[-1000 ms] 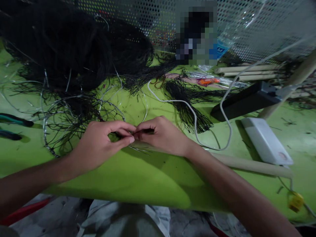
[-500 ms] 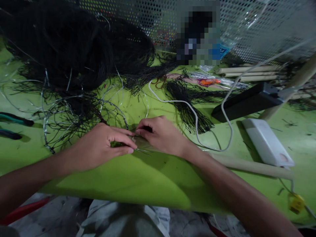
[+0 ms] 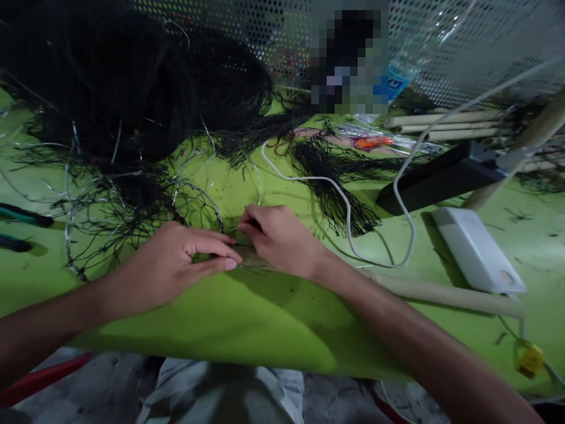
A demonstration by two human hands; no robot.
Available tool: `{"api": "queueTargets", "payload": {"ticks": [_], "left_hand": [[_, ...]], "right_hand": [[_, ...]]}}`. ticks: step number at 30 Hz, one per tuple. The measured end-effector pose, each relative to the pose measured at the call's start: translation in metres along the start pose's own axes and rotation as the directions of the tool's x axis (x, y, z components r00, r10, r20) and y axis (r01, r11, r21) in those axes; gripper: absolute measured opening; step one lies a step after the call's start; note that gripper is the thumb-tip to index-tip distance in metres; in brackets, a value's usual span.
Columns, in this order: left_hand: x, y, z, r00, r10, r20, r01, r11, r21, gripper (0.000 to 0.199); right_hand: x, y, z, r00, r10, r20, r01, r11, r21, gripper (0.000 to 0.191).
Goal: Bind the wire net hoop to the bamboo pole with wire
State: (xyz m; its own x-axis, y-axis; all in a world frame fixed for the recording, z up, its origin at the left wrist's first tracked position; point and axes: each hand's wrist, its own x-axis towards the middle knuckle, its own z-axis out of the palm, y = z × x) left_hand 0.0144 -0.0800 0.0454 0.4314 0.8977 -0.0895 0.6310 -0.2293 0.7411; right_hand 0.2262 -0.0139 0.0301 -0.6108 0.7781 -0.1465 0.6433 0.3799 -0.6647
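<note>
Though thin, wire ends (image 3: 251,269) in pinch of L hand (image 3: 172,265) (R hand (image 3: 282,241) v. nr, grip unclear).

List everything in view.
Net heap: 1, black, back left
Wire hoop: 1, silvery, left
Net bundle: 1, black, right
Wires: several, silvery, at left fingertips
Tool handles: 2, green, left
Cable: 1 looped, white, right
Long box: 1, black, right
Flat box: 1, white, right
Sticks: several, beige, right
Small piece: 1, orange, back
Bottle: 1, clear, back
Panel: 1, grey, back
Tag: 1, yellow, right
Table: 1, green, middle
Strips: 2, red, bottom
Cloth: 1, pale, bottom
Left hand: 1, bare, centre
Right hand: 1, bare, centre
</note>
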Motion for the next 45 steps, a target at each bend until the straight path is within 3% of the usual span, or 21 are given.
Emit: {"api": "queueTargets", "payload": {"ticks": [4, 10, 15, 22, 27, 31, 38, 45], "left_hand": [[0.003, -0.003, 0.004, 0.996, -0.064, -0.056, 0.063, 0.998, -0.03, 0.028], [-0.001, 0.0, 0.006, 0.995, -0.02, -0.093, 0.018, 1.0, -0.025, 0.024], [0.0, -0.002, 0.007, 0.993, 0.007, -0.117, -0.009, 1.0, -0.019, 0.024], [-0.004, 0.001, 0.008, 0.993, 0.074, -0.094, -0.074, 0.997, 0.003, 0.027], [0.002, 0.001, 0.009, 0.993, 0.005, -0.119, -0.005, 1.0, 0.002, 0.025], [0.008, 0.001, 0.01, 0.984, -0.083, -0.16, 0.08, 0.996, -0.024, 0.025], [0.015, -0.001, 0.015, 0.973, -0.153, -0.173, 0.126, 0.979, -0.158, 0.02], [0.027, -0.004, 0.014, 0.964, -0.209, -0.162, 0.176, 0.964, -0.198, 0.029]], "right_hand": [[0.0, 0.006, -0.008, 0.997, -0.035, 0.069, 0.028, 0.996, 0.089, 0.021], [-0.004, 0.009, -0.013, 0.99, -0.056, 0.132, 0.039, 0.991, 0.13, 0.019], [-0.003, 0.004, -0.006, 0.995, -0.023, 0.092, 0.02, 0.999, 0.037, 0.019], [-0.008, -0.005, 0.002, 0.998, -0.047, -0.053, 0.045, 0.998, -0.032, 0.016], [-0.013, -0.001, 0.003, 0.986, -0.14, -0.09, 0.136, 0.99, -0.041, 0.015], [-0.016, 0.005, 0.004, 0.968, -0.236, -0.088, 0.232, 0.971, -0.058, 0.016], [-0.026, 0.012, 0.002, 0.926, -0.358, -0.122, 0.341, 0.929, -0.143, 0.02], [-0.027, 0.022, -0.001, 0.835, -0.543, -0.092, 0.492, 0.81, -0.319, 0.024]]}}
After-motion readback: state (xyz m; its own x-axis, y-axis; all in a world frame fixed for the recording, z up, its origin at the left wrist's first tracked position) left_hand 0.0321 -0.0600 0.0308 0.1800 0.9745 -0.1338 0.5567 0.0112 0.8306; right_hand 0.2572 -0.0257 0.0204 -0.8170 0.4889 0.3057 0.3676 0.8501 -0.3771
